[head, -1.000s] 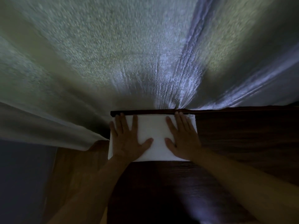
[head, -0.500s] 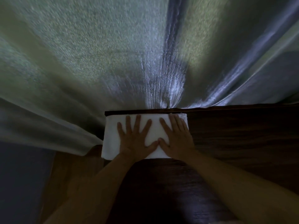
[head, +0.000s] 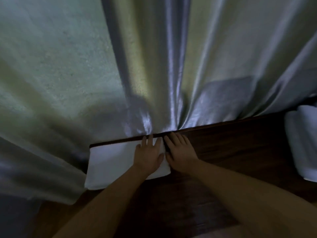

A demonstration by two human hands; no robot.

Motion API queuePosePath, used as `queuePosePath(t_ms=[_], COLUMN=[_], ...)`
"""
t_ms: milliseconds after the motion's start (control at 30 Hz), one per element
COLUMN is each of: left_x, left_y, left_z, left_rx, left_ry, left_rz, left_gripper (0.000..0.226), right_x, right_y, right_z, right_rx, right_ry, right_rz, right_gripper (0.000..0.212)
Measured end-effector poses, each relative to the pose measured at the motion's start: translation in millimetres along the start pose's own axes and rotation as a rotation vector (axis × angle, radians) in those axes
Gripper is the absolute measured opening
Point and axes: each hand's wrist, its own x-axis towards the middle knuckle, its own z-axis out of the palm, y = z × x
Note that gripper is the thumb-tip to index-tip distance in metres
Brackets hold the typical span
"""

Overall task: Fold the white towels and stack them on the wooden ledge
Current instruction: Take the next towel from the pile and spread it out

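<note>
The towel (head: 111,162) is soft, matt white cloth, smooth on top. The ledge (head: 240,145) under it is dark wood with a fine grain and a dull sheen. Behind, at 12 o'clock, the curtain (head: 171,66) is glossy, satin-like cloth in folds.

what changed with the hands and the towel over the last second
Both hands slid right across the folded white towel. The left hand now lies flat near its right end and the right hand has moved off onto the wooden ledge beside it. Fingers stay flat, gripping nothing; the towel stays against the curtain.
</note>
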Motion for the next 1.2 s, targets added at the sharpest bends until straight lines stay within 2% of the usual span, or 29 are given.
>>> queuePosePath(t_ms=[200, 400, 633, 867, 1100, 1200], left_x=[28, 41, 42, 52, 91, 121], left_y=[127, 257, 387, 480, 543, 578], left_z=[-36, -57, -69, -78, -57, -50], left_rx=[-0.004, -0.051, -0.035, -0.013, -0.019, -0.062], left_ry=[0.069, 0.143, 0.114, 0.127, 0.056, 0.011], left_rz=[0.177, 0.351, 0.465, 0.514, 0.580, 0.631], left_gripper=[0.060, 0.038, 0.045, 0.051, 0.044, 0.048], right_x=[-77, -175, -281, -351, -370, -373], right_y=[110, 227, 340, 416, 467, 491], right_z=[-43, -83, -124, -138, -111, -104], right_rx=[-0.090, -0.100, -0.164, -0.205, -0.146, -0.117], right_ry=[-0.017, 0.109, 0.187, 0.156, -0.006, -0.046], right_rz=[0.282, 0.490, 0.606, 0.762, 0.850, 0.867], right_gripper=[0.075, 0.052, 0.041, 0.051, 0.068, 0.070])
